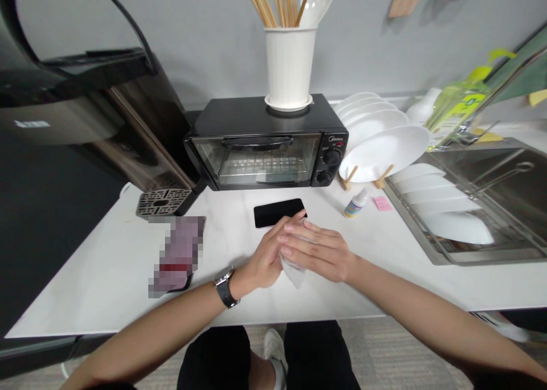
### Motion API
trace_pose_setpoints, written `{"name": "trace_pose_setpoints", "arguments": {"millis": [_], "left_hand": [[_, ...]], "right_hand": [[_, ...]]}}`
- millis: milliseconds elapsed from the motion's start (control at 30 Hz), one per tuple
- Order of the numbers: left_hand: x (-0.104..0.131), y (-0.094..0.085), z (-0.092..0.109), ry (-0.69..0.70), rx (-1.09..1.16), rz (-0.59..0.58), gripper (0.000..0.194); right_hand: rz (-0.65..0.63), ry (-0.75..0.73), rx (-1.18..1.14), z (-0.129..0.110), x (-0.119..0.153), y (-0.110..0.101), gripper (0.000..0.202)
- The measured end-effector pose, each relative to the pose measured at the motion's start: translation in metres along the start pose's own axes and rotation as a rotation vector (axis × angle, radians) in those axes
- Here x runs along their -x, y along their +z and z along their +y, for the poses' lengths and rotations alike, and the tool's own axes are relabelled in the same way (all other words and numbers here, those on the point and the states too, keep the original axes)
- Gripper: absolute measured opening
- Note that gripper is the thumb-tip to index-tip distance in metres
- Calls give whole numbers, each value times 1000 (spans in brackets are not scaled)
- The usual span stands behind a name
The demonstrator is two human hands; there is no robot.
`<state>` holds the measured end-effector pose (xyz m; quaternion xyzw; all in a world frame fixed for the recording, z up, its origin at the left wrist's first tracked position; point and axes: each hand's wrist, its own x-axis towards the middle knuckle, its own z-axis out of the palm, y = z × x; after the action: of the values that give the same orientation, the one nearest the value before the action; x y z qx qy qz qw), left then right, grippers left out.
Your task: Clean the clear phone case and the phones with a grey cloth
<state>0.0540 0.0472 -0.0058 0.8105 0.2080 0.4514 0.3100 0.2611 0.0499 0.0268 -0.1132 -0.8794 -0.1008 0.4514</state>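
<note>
A ribbed white cup (290, 65) stands on the black toaster oven (252, 115), filled with pale wooden chopsticks (273, 5) and a glossy white spoon (317, 5). Behind the oven's glass door is a wire rack (260, 163). Along the counter's (231, 230) back edge, right of the oven, a wooden stand (348, 178) props up smooth white plates (388, 151); more white dishes (440, 199) sit in the steel sink (496, 159) toward the right end.

Between the oven and the counter's front edge, the hands are pressed together around a thin white tissue (294, 273) — its crumpled corner hangs toward that edge. The left hand (267, 258), a watch (225, 284) at its wrist, is partly covered by the right hand (318, 250), whose fingers lie nearly straight across it. Just beyond — flat, dark and glossy — lies a phone (273, 213).
</note>
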Motion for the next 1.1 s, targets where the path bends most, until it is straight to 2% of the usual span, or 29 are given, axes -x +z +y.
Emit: {"name": "trace_pose_setpoints", "arguments": {"millis": [133,300,400,500,667,733,833,900,1000,1100], "left_hand": [[-1,1,1,-20,16,24,89],[0,2,-2,45,16,-9,79],[-1,1,-1,-7,23,7,81],[-3,0,1,-36,22,31,88],[-3,1,1,0,25,-14,73],[-3,1,1,-11,40,16,72],[-4,0,1,-63,59,47,84],[-3,1,1,-67,62,22,85],[-3,1,0,-38,79,-21,79],[-4,0,0,-81,74,-3,82]], "right_hand": [[43,169,38,9,3,-1,54],[28,-9,-12,1,5,4,55],[1,78,-3,4,8,5,57],[56,201,3,8,9,5,60],[34,29,-75,3,4,4,63],[17,66,-56,5,5,4,62],[67,201,-21,9,7,5,59],[94,177,-39,7,7,5,60],[28,42,-81,4,5,4,65],[6,104,-48,8,7,4,63]]}}
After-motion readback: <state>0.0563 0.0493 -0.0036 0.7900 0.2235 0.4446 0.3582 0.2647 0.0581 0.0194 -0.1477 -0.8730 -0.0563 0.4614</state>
